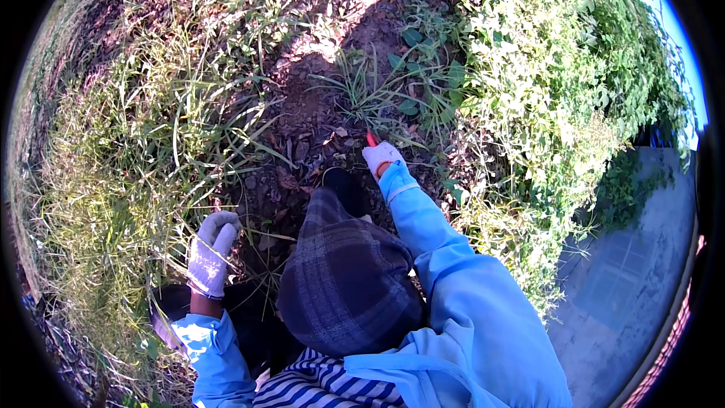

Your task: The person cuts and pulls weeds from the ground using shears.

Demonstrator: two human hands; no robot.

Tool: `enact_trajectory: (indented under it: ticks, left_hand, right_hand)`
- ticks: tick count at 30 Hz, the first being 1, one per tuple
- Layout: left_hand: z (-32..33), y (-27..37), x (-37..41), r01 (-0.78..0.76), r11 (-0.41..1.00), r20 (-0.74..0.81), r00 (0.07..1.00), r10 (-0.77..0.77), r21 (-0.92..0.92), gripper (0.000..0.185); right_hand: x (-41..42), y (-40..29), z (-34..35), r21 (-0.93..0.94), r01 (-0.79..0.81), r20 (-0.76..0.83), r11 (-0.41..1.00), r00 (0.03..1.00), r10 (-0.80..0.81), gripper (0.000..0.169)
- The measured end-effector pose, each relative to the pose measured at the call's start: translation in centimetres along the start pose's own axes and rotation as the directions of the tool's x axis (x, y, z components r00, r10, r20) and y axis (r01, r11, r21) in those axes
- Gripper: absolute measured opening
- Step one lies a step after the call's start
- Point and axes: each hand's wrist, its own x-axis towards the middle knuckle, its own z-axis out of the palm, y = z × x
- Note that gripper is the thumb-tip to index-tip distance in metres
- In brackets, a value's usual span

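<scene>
My right hand [383, 156], in a white knitted glove, is closed around a red handle [371, 137]. Whatever tool the handle belongs to is hidden by the hand and the grass. Just beyond it a tuft of long-bladed grass [368, 88] grows out of the dark soil. At the lower left, beside taller grass [187, 124], is my left hand [212, 252], gloved too, with its fingers bent. A few thin dry stalks cross in front of it; whether it grips any of them cannot be made out.
My bent knee [345, 283] in plaid cloth and a dark shoe [342, 187] are between my hands. Dense leafy vines [544, 68] rise on the right, beside a grey concrete wall [617, 289]. Dry leaves [289, 178] litter the bare soil [303, 99].
</scene>
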Motion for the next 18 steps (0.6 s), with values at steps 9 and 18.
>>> enact_trajectory:
  ticks: [9,18]
  left_hand:
    - [0.0,-0.1,0.1,0.012,1.0,-0.003,1.0,-0.012,-0.015,0.023]
    - [0.2,0.1,0.1,0.015,0.999,-0.013,1.0,-0.015,-0.033,0.023]
  right_hand:
    - [1.5,-1.1,-1.9,-0.169,-0.014,-0.051,0.986,0.999,0.006,0.041]
    - [4.6,2.9,0.6,-0.148,0.108,-0.055,0.983,0.992,-0.117,0.041]
